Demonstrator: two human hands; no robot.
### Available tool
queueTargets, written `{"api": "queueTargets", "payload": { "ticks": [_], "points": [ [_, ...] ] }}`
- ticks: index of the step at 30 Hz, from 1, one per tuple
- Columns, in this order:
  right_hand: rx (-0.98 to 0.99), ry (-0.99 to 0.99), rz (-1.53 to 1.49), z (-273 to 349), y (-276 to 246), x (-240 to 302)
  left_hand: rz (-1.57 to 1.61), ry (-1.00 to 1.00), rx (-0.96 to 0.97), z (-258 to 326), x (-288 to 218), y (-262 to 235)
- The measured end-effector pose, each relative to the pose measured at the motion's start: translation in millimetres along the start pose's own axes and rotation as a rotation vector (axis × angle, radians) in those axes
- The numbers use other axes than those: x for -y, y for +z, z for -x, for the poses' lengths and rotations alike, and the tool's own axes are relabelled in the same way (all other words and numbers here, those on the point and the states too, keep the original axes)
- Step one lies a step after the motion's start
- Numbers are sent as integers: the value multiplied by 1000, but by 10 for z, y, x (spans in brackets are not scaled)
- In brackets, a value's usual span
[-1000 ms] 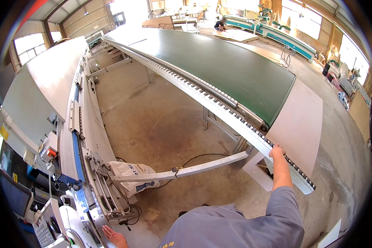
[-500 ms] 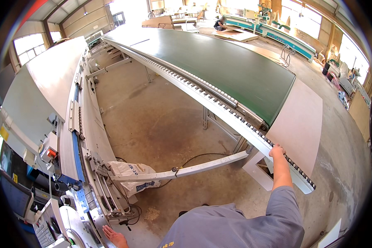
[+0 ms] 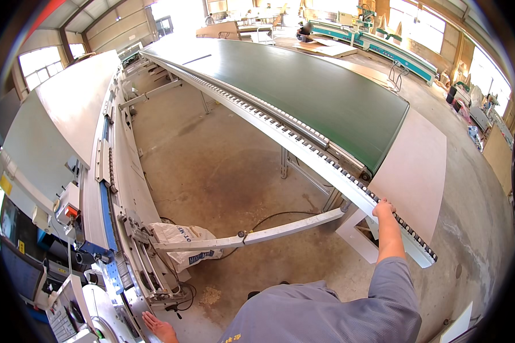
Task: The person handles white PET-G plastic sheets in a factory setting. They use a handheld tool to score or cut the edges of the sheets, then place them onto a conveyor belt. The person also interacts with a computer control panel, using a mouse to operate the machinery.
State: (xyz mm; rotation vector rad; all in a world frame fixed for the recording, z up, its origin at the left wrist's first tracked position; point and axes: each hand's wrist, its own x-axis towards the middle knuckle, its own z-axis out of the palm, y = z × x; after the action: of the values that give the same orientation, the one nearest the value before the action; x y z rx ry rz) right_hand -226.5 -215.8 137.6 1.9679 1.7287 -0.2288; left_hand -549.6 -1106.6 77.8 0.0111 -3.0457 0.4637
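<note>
My right hand [image 3: 384, 209] is closed over a long white roller rail [image 3: 332, 173], close to its near end. Small dark rollers run in a row along the rail's far edge. Down at the lower left, my left hand [image 3: 159, 327] lies with its fingers stretched out on the metal edge of a long machine [image 3: 133, 306]. Nothing shows in that hand. A pale support arm [image 3: 280, 227] bridges the gap from the machine to the rail.
Behind the rail stretches a green conveyor belt [image 3: 303, 86], with a pale board [image 3: 415, 166] beyond its near end. A white sack [image 3: 180, 240] and a black cable lie on the floor under the support arm. A person [image 3: 304, 33] is low down in the background.
</note>
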Motion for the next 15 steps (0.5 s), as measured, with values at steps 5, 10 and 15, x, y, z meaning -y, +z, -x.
{"api": "queueTargets", "payload": {
  "ticks": [5, 10, 15],
  "points": [
    [5, 7, -9, 28, -18, -11, 18, 4, 4, 28, -36, -83],
    [7, 6, -9, 53, -27, 8, 4, -7, 26, 22, -24, -103],
    [3, -4, -13, 28, -16, -6, 10, -10, 70, 33, -63, -202]
  ]
}}
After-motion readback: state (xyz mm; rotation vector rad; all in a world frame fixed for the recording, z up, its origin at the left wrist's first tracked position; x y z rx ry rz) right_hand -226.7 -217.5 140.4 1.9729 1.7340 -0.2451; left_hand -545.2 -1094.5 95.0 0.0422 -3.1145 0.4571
